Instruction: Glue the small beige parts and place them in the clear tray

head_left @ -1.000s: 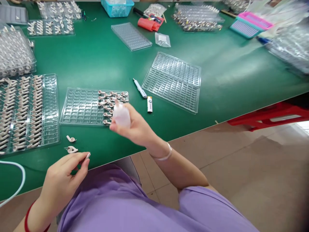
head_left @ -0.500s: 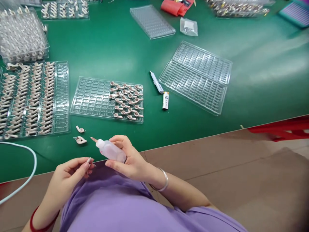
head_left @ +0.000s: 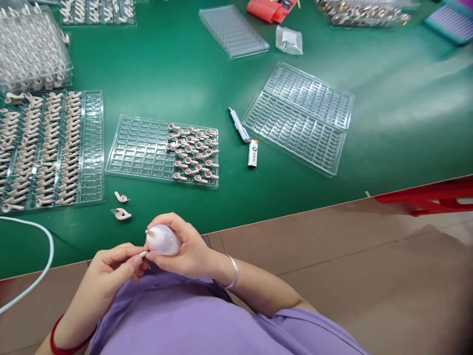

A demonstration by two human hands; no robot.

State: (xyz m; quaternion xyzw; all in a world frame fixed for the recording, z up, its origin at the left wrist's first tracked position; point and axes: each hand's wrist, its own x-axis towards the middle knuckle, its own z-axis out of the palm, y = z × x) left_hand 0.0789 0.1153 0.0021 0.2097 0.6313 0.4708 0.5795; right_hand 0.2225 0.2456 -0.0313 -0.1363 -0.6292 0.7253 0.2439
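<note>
While a green table (head_left: 158, 69) spreads across most of the view, its near edge running just by the person's body, a large tray (head_left: 93, 148) packed with rows of pale curved parts lies along its left side. Toward the far edge, well to the right of that tray, two overlapping transparent trays (head_left: 299, 118) lie aslant. A stack of trays (head_left: 66, 74), also full of pale parts, sits at the table's far left. Between the large tray and the overlapping pair rests a smaller tray (head_left: 140, 148), its right-hand columns filled with the same parts.

Both hands are at the near edge. The right hand (head_left: 190, 251) is curled partway closed around a translucent squeeze bottle (head_left: 168, 242), whose brownish nozzle points up and to the left. The left hand (head_left: 114, 271) is nearly closed, thumb and forefinger pinching a small pale part (head_left: 143, 254) just beside the bottle; whether this part touches the right hand cannot be told.

A pale pen-like tool (head_left: 240, 125) lies to the right of the smaller tray, with a white lighter (head_left: 253, 154) near its lower end. Smallest are two loose parts (head_left: 121, 214), one beyond the other, between the large tray's lower right corner and the table's near edge.
</note>
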